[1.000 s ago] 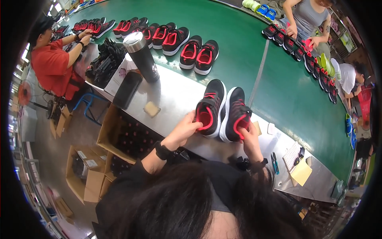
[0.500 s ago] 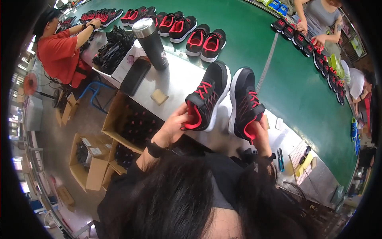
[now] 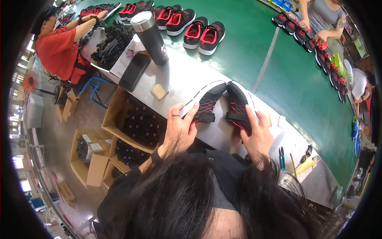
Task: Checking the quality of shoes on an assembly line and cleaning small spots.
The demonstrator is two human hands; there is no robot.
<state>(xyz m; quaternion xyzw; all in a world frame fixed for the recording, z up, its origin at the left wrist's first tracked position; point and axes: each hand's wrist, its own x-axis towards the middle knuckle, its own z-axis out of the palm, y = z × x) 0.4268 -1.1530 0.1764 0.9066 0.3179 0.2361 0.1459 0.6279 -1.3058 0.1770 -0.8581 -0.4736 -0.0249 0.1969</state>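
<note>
Wide fisheye view from the left camera on the person's head, looking steeply down and ahead. Dark hair fills the lower edge, nearest the lens. Just beyond, close up and seen from above, the left hand and right hand flank the black-and-red shoes near the centre. The green tabletop stretches away toward the top, curving at the black circular rim, with co-workers farther off at both upper sides.
</note>
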